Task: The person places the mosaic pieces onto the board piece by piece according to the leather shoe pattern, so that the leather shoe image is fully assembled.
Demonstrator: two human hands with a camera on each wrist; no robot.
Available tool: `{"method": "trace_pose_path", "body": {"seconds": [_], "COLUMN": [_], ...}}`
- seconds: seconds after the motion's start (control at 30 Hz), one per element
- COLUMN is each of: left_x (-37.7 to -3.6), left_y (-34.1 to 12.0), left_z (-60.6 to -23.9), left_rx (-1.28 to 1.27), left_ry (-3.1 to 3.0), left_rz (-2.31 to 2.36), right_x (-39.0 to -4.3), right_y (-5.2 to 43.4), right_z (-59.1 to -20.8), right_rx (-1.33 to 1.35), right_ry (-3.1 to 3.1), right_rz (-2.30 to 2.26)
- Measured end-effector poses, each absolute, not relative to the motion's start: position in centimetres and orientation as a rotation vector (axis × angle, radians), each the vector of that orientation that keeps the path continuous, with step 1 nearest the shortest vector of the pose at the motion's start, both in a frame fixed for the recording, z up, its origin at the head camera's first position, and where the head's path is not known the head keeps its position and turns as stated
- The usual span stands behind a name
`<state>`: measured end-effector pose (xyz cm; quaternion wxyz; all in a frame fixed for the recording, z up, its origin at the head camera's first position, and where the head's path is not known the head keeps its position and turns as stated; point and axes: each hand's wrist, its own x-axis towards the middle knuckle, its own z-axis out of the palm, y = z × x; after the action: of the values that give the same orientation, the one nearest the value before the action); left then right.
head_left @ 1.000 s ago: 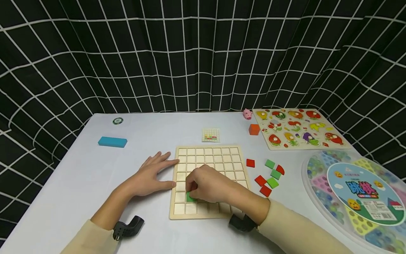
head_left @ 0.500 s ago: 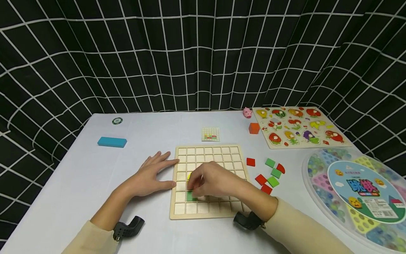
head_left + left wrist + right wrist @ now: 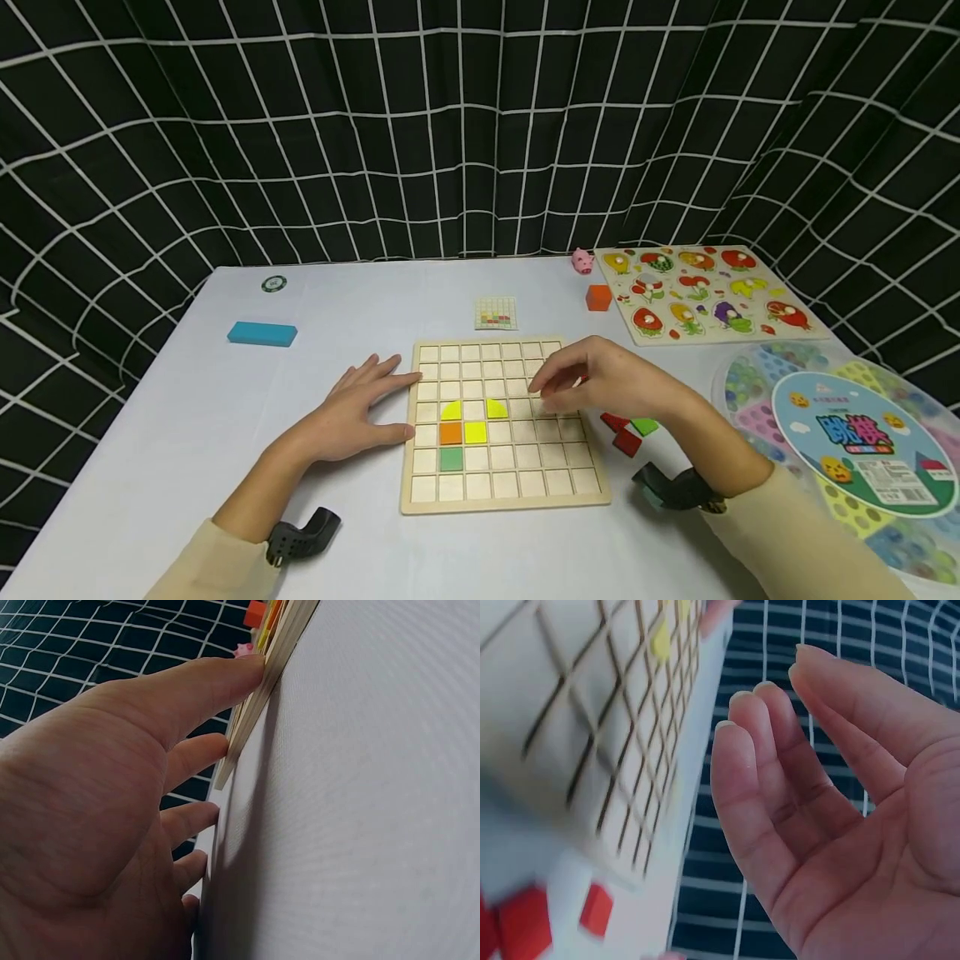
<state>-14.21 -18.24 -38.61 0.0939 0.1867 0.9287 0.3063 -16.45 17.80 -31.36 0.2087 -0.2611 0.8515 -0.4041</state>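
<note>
A wooden grid board (image 3: pixel 510 504) lies flat on the white table. Set in its cells are a green square tile (image 3: pixel 451 459), an orange square tile (image 3: pixel 451 432), a yellow square tile (image 3: pixel 476 432) and two rounded yellow tiles, one left (image 3: pixel 452 410) and one right (image 3: pixel 497 408). My left hand (image 3: pixel 360 417) has its fingers spread, the thumb and index fingertip touching the board's left edge. Above the board's right side hovers my right hand (image 3: pixel 611 379), fingers loosely bent and nothing between them. Red tiles (image 3: pixel 627 442) and a green tile (image 3: pixel 644 426) lie right of the board, partly hidden by that hand.
Behind the board lies a small pattern card (image 3: pixel 496 313). At the right are a fruit puzzle board (image 3: pixel 712 296), an orange cube (image 3: pixel 598 297), a pink pig figure (image 3: pixel 582 261) and a large round marble-game box (image 3: pixel 862 442). A blue block (image 3: pixel 262 334) and a round chip (image 3: pixel 273 283) lie left.
My right hand has let go of the green tile in the lower left cell and moved right and up, uncovering the orange and yellow tiles. The left hand has stayed put.
</note>
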Motion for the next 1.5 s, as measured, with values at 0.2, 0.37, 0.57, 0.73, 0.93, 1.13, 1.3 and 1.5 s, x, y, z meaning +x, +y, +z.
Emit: {"method": "trace_pose_path", "body": {"seconds": [0.2, 0.37, 0.57, 0.73, 0.93, 1.13, 1.3, 1.5], "left_x": [-14.2, -14.2, -14.3, -14.3, -14.3, -14.3, -14.3, -14.3], "left_y": [-18.3, -18.3, -18.4, -18.4, -18.3, -18.3, -18.3, -18.3], "left_z": [-38.8, -38.8, -38.6, -38.6, -38.5, -38.4, -38.4, -38.4], "left_rx": [0.545, 0.548, 0.549, 0.548, 0.546, 0.554, 0.555, 0.548], "left_ry": [2.755, 2.757, 2.752, 2.755, 2.756, 2.753, 2.753, 2.753], "left_rz": [0.916, 0.919, 0.915, 0.912, 0.904, 0.907, 0.907, 0.905], "right_x": [-17.1, -17.3, -17.2, -17.2, -17.0, -17.2, -17.5, -17.0], "right_y": [21.2, 23.5, 24.6, 24.5, 24.2, 24.0, 23.7, 20.7], "right_z": [-31.4, -32.2, -33.4, -33.8, -33.8, -33.5, -32.8, -32.4], "right_rx": [-0.593, -0.481, -0.448, -0.454, -0.479, -0.487, -0.532, -0.617], "right_ry": [2.396, 2.382, 2.414, 2.47, 2.502, 2.491, 2.478, 2.461], "right_rz": [-1.096, -1.04, -0.924, -0.806, -0.739, -0.724, -0.815, -0.984]}}
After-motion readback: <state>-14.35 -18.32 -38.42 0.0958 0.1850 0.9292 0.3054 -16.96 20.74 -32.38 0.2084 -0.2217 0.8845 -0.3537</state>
